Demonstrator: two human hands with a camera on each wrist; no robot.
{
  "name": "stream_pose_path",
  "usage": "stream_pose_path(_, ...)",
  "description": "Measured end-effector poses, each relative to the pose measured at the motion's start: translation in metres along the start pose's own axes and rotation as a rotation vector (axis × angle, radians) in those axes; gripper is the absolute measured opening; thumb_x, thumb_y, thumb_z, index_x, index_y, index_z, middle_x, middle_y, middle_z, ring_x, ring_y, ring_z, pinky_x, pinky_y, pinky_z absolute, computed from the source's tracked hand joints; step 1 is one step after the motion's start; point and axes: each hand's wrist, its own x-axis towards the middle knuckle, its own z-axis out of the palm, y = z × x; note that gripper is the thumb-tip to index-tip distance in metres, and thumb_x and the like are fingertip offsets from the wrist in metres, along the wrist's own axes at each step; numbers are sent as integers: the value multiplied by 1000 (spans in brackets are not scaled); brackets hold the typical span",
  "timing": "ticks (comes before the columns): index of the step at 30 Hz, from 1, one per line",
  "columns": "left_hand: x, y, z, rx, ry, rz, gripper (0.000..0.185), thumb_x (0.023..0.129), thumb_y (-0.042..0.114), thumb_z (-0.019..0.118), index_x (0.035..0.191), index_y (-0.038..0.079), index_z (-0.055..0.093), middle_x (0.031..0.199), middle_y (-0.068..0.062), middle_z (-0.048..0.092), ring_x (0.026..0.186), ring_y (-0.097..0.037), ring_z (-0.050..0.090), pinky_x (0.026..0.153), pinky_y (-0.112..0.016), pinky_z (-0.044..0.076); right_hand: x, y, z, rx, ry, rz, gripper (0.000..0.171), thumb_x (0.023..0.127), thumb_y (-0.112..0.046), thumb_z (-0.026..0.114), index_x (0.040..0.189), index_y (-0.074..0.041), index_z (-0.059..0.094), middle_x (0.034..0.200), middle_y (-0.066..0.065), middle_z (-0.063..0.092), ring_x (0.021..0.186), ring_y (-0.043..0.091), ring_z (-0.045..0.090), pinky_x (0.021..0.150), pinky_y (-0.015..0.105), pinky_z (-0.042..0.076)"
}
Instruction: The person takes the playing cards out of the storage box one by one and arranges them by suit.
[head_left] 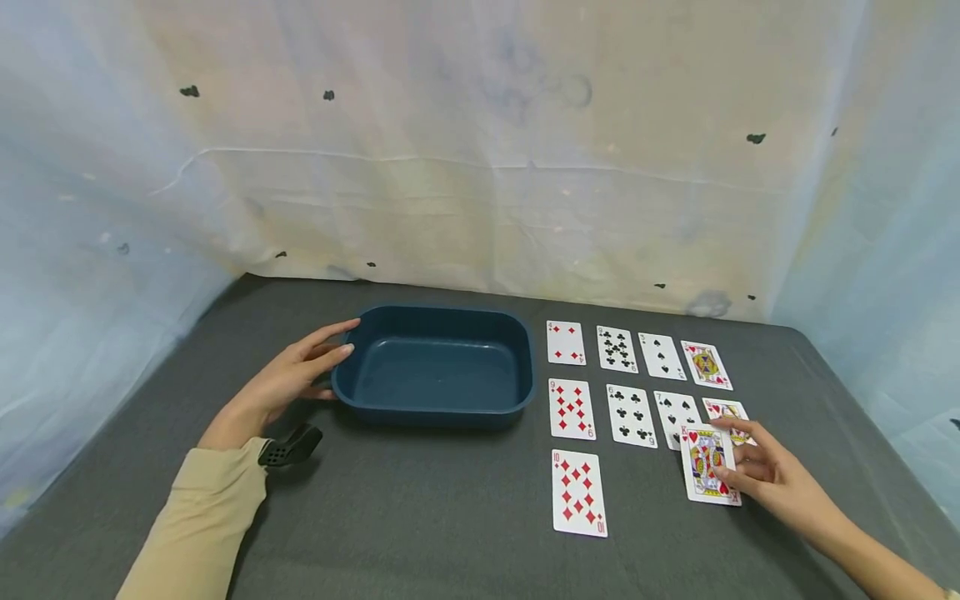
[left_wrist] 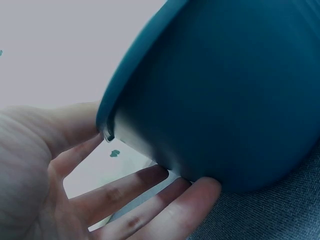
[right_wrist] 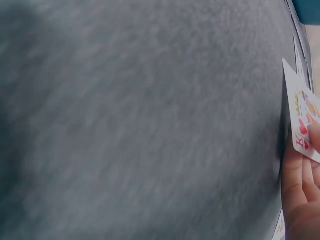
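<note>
A: Nearest: beige sleeve (head_left: pixel 198 521), then ten of diamonds (head_left: pixel 578 492) flat on grey felt table (head_left: pixel 420 517).

B: King of hearts (head_left: pixel 708 463)?

A: Pinched at its right edge by right hand (head_left: pixel 772 477), fingers curled, lifted just off the lower right of the card grid. Thin, light, glossy, bendy; probably best taken by an edge.

B: Left hand (head_left: pixel 288 379)?

A: Fingers straight, resting against the rim of the dark blue plastic bin (head_left: pixel 435 412). Rigid, smooth, rounded corners, likely light.
</note>
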Motion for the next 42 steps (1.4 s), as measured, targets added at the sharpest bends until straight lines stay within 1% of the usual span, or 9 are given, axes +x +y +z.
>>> stream_pose_path(6,1,0,0,7,2,-3,64,99,43,50,154,30,20,158,-19,15,140,-44,27,88,-50,52,-12,6,-11,-31,-39,39,58,88,4,63,139,-10,39,77,-1,58,66,10,62,56,27,48)
stream_pose_path(12,1,0,1,10,3,-2,65,98,45,49,154,30,20,158,-20,16,139,-44,29,87,-50,52,-26,11,-27,-11,-116,92,56,90,3,61,139,-8,37,79,3,64,68,13,64,59,28,51)
stream_pose_path(16,0,0,0,8,2,-3,65,98,46,50,154,30,20,158,-20,16,139,-44,29,88,-49,52,-32,18,-37,-44,-144,119,49,92,0,59,134,-16,42,78,1,64,66,11,63,58,27,49)
stream_pose_path(19,1,0,0,6,2,-6,66,98,47,50,154,31,20,158,-20,17,139,-43,29,88,-49,52,-36,24,-41,-96,-134,98,45,92,0,60,130,-20,47,79,-2,64,66,10,62,56,25,47)
stream_pose_path(23,1,-1,0,2,5,-8,66,97,47,50,154,31,20,156,-21,21,138,-43,32,87,-48,53,-40,29,-43,-146,-101,29,49,88,6,62,127,-22,51,78,-4,65,64,9,62,54,25,46)
stream_pose_path(25,1,0,0,1,7,-10,66,97,47,50,154,31,20,156,-21,21,137,-43,33,86,-47,53,-40,29,-42,-178,-86,55,46,89,3,63,126,-22,52,76,-5,64,62,8,59,52,25,45)
stream_pose_path(30,1,0,0,5,7,-5,65,98,46,50,154,31,20,156,-20,21,135,-41,37,86,-47,53,-40,25,-37,-315,12,159,34,86,-9,71,117,-11,56,72,-8,51,57,6,46,48,25,36)
stream_pose_path(37,0,2,1,4,8,-2,65,98,46,49,154,30,20,157,-21,20,134,-42,37,86,-47,53,-39,35,-32,-357,148,42,31,74,-2,78,102,-9,65,83,-20,56,68,0,45,56,20,33)
stream_pose_path(42,-1,3,2,10,8,-5,64,99,45,48,154,29,20,157,-21,19,138,-43,32,87,-47,53,-39,36,-32,-399,163,51,29,74,-4,80,99,-3,66,85,-24,56,72,-3,46,58,17,33)
